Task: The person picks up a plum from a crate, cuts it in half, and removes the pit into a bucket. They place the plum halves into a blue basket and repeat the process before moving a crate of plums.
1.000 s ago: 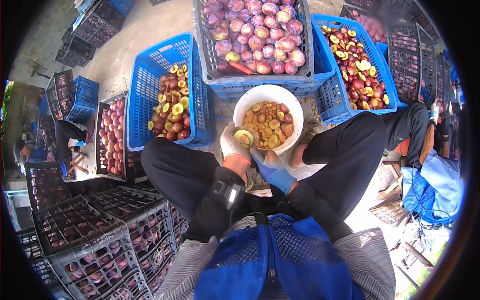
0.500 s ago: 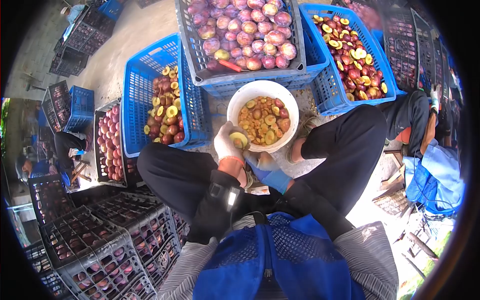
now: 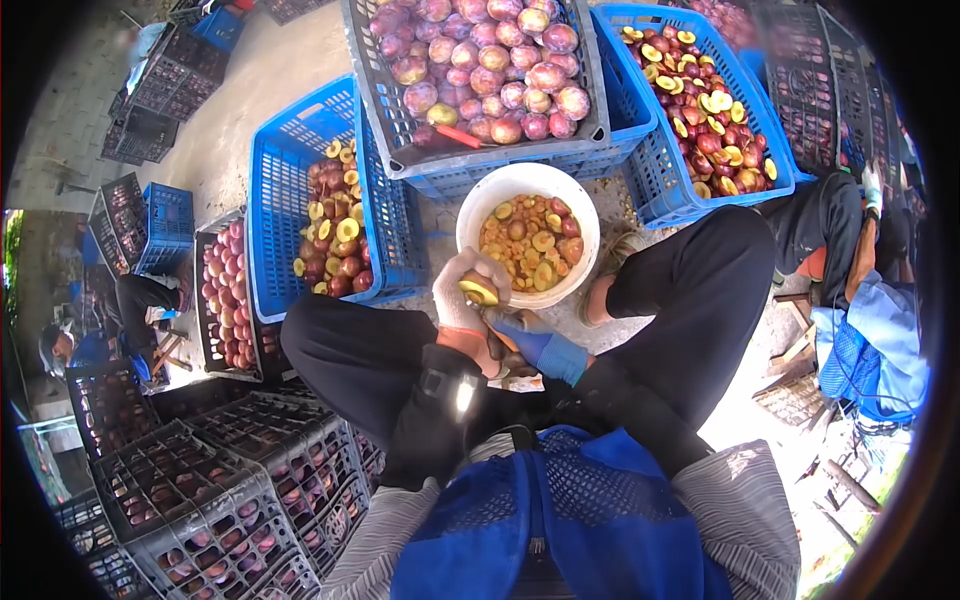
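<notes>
Head view: clock positions are read about the white bucket (image 3: 528, 178), with 12 o'clock at the top of the view. The left hand (image 3: 462, 290), in a pale glove, is positioned between 7 and 8 o'clock, just beside the bucket rim. It grasps a cut fruit (image 3: 479, 289), yellow cut face exposed. The right hand (image 3: 530, 339), in a blue-and-grey glove, is at 6 o'clock with fingers bent, close to the left hand. An orange strip (image 3: 505, 341) shows beside its fingers; whether the right hand grips it cannot be told. The bucket contains cut fruit pieces. Between 9 and 10 o'clock, a blue crate (image 3: 400, 225) holds halved fruit. Between 11 and 12 o'clock, a black crate (image 3: 503, 152) of whole reddish-purple fruit is seated on blue crating; a red-handled item (image 3: 458, 136) lies at its near edge. At 2 o'clock, a second blue crate (image 3: 668, 208) holds halved fruit. At 8 o'clock, black lattice crates (image 3: 225, 475) filled with fruit stand side by side. Near 3 o'clock, well apart, is a co-worker's gloved hand (image 3: 873, 189).
</notes>
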Available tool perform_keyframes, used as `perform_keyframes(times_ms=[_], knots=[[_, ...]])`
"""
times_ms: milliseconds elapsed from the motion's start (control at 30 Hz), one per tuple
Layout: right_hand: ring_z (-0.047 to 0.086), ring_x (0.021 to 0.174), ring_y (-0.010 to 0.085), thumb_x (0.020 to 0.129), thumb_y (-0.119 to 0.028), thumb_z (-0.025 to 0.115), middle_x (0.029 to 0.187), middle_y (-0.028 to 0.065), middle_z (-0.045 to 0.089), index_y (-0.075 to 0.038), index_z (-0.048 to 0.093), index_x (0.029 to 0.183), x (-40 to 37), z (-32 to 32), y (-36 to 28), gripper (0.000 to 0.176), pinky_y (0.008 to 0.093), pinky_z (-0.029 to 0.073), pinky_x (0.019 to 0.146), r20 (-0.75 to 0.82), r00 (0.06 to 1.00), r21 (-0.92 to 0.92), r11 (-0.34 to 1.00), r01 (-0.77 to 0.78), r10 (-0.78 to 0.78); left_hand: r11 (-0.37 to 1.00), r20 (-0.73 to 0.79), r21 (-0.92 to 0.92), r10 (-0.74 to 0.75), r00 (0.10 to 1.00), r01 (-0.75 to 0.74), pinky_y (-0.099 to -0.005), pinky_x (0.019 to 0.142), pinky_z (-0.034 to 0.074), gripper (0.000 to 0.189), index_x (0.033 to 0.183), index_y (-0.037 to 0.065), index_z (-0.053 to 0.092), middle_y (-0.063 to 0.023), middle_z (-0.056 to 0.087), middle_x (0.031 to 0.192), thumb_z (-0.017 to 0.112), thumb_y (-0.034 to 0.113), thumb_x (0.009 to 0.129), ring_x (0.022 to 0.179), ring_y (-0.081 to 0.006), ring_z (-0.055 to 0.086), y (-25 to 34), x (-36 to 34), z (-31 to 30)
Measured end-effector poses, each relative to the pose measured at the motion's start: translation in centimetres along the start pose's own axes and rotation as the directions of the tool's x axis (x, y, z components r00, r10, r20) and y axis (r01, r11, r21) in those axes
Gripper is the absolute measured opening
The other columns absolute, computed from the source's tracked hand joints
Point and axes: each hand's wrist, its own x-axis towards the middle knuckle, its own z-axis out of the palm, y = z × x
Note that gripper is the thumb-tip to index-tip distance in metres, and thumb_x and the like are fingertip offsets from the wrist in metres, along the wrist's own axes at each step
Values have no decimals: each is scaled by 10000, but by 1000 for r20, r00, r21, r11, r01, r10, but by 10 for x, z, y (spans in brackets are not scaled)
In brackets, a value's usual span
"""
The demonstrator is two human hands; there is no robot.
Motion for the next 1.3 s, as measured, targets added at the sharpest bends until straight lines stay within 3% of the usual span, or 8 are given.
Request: perform_keyframes(times_ms=[367, 533, 700, 800, 900, 1033, 1133, 1300], knots=[[327, 306, 104, 1062, -596, 315, 436, -46, 326, -65, 557, 901, 33, -21, 27, 606, 277, 272, 346, 569, 780, 687, 672, -276, -261, 995, 8, -104, -7, 1000, 8, -367, 528, 527, 606, 788, 50, 612, -152, 657, 750, 437, 574, 1036, 608, -300, 645, -4, 34, -11], [279, 299, 109, 1057, -607, 303, 437, -38, 274, -68, 574, 906, 28, -17, 11, 622, 281, 269, 355, 453, 891, 581, 767, -271, -28, 667, -42, 698, 403, 914, -262, -383, 543, 505, 737, 721, 14, 601, -147, 584, 587, 416, 669, 1005, 572, -257, 621, -3, 42, -14], [295, 315, 103, 1033, -649, 372, 440, -46, 314, -49, 602, 875, 38, -21, 15, 662, 263, 281, 363, 550, 729, 739, 644, -198, -407, 976, -273, 71, -178, 945, 205, -338, 526, 490, 724, 704, 95, 627, -97, 652, 665, 433, 748, 951, 553, -250, 619, 3, 48, -18], [340, 358, 102, 1017, -645, 441, 476, -42, 344, -51, 619, 892, 39, -28, 2, 632, 268, 307, 392, 80, 996, 574, 819, -10, -45, 988, -476, 150, 44, 878, 32, -347, 545, 508, 732, 879, 26, 647, -95, 654, 734, 483, 737, 945, 583, -232, 619, -1, 54, -31], [434, 428, 109, 1003, -600, 522, 536, -21, 450, -46, 672, 868, 47, -26, 6, 590, 274, 344, 434, -379, 922, 262, 965, 32, 72, 957, -469, 250, 254, 846, -148, -351, 526, 484, 606, 764, 103, 621, -75, 656, 714, 505, 656, 980, 601, -223, 626, 30, 57, -46], [475, 433, 109, 1013, -544, 545, 546, 2, 501, -38, 701, 818, 61, -37, 35, 565, 280, 375, 436, -527, 797, -293, 943, 157, -296, 600, -352, 741, 729, 587, -301, -391, 618, 534, 545, 850, 43, 675, -135, 678, 763, 556, 558, 986, 649, -256, 642, 108, 38, -51], [473, 422, 102, 1018, -547, 542, 537, -8, 485, -37, 693, 840, 41, -28, 13, 561, 267, 374, 424, -540, 810, -83, 973, 218, -227, -427, 234, 799, 869, 436, 423, -476, 818, 536, 448, 996, 18, 718, -259, 702, 982, 662, 453, 901, 912, -398, 680, 122, 36, -32], [441, 398, 94, 1033, -540, 528, 536, -11, 474, -16, 663, 920, 16, -33, -4, 553, 238, 353, 404, -551, 824, 252, 915, 317, -134, -443, 234, 886, 178, 956, -135, -494, 823, 547, 305, 984, 65, 717, -208, 718, 935, 644, 347, 894, 917, -426, 693, 40, 75, 26]])
